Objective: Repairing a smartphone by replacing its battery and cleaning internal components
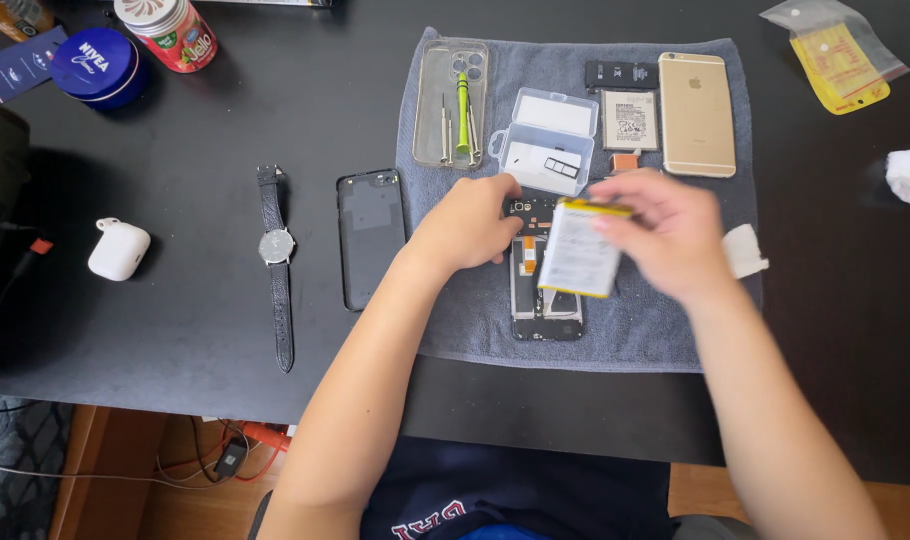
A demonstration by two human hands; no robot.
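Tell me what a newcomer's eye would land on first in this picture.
First, the right hand at the centre, lifting a pale flat battery with a yellow top edge just above an opened phone, which the left hand steadies on a grey towel. Behind them on the towel lies a gold phone, back up. To the left, on the black table, lie a wristwatch and a dark phone back cover.

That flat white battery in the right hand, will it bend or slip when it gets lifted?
The battery looks like a thin, flat slab held straight by the right hand, so probably stiff. Its smooth wrap may be slippery. It seems light, since fingertips alone carry it above the opened phone.
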